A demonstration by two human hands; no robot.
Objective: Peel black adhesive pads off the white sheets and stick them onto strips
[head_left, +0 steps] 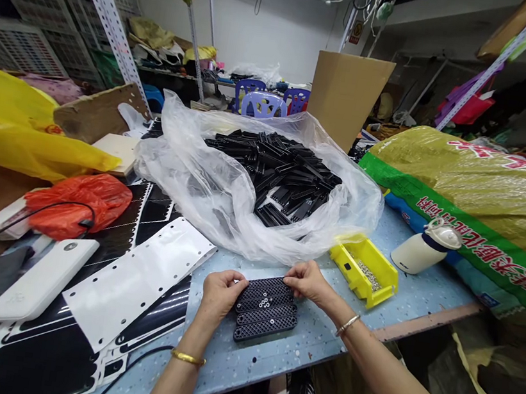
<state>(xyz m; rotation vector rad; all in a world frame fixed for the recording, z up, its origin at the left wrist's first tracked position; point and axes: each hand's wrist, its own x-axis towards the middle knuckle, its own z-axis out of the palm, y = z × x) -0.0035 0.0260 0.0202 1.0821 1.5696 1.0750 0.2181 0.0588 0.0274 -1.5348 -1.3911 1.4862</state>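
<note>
Several black plastic strips with a crosshatched surface [261, 331] lie side by side on the table in front of me. Small silvery rings [264, 302] rest on them, mostly in a cluster near the middle. My left hand [221, 293] pinches the left end of the far strip between thumb and fingers. At that strip's right end, my right hand [308, 282] has its thumb and fingers closed on the corner. Whether the strip is lifted off the table, I cannot tell.
Beyond my hands a clear plastic bag [195, 194] lies open around a heap of black strips [286, 168]. A yellow bin [378, 296] of small metal parts and a white bottle [423, 249] stand at right. White punched sheets [135, 283] and a white power bank [41, 281] lie left.
</note>
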